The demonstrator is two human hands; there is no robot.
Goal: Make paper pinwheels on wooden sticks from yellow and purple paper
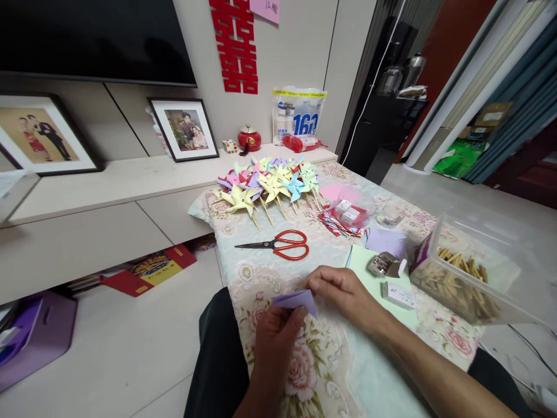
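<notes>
My left hand (281,331) pinches a folded piece of purple paper (300,300) between thumb and fingers, above the front part of the table. My right hand (335,285) is closed just beside the paper's right corner, its fingertips pressed together; whatever they hold is hidden. Beyond both hands lies a pair of scissors (270,244) with red handles, its blades pointing left. Many finished paper pinwheels (272,184) on sticks are heaped at the far end. Right of my right hand, an opened small box (386,265) and a closed white box (398,295) rest on pale green paper sheets (359,261).
A clear plastic tub (456,284) of short wooden sticks stands at the table's right edge. Purple sheets (386,242), striped strips (339,223) and a plastic packet with small boxes (349,212) lie nearby. A flowered cloth (300,371) covers the table. A white cabinet (108,188) stands behind.
</notes>
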